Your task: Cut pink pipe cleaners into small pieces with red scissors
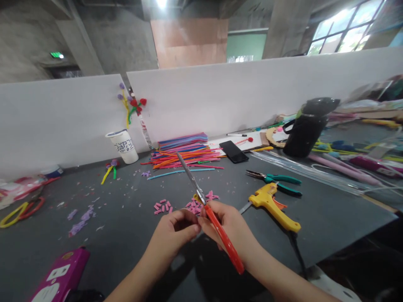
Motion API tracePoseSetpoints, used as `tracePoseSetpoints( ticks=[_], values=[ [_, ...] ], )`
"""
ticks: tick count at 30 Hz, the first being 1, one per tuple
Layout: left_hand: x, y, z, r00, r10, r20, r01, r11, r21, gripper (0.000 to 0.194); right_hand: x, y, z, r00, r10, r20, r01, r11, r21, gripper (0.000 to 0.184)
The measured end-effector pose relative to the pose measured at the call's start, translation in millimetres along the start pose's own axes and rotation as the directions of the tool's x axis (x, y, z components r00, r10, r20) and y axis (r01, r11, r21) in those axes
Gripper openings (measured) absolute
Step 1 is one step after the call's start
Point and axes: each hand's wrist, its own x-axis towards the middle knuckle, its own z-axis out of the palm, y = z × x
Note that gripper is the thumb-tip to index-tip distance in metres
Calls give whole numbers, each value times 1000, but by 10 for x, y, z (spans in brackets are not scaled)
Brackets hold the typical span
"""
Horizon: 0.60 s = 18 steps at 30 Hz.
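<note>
My right hand (228,224) holds a pair of scissors (220,233) with red handles, their blades pointing up and away from me. Its fingertips meet those of my left hand (178,230), whose thumb and forefinger are pinched together. Whatever lies in that pinch is too small or hidden to make out. Just beyond my hands lie short cut pink pieces (163,206), with more pink pieces (193,205) heaped partly behind the scissors. Farther back is a pile of coloured pipe cleaners (182,155), with a light blue pipe cleaner (182,173) in front of it.
A yellow glue gun (273,207) and green-handled pliers (280,179) lie to the right, near a phone (234,151) and a black jug (307,130). Leftward are a paper cup (122,147), purple scraps (83,220), other scissors (23,212) and a purple power strip (63,274).
</note>
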Motion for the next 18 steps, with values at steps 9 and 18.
tracePoseSetpoints(
  ticks=[9, 18],
  values=[
    [27, -17, -91, 988, 97, -123, -118, 977, -178, 2, -37, 45, -22, 983, -167, -71, 140, 948, -287, 18],
    [-6, 70, -174, 956, 189, -225, -272, 860, -432, 3, -181, 220, -104, 947, -321, 26, 229, 614, -755, 40]
  ],
)
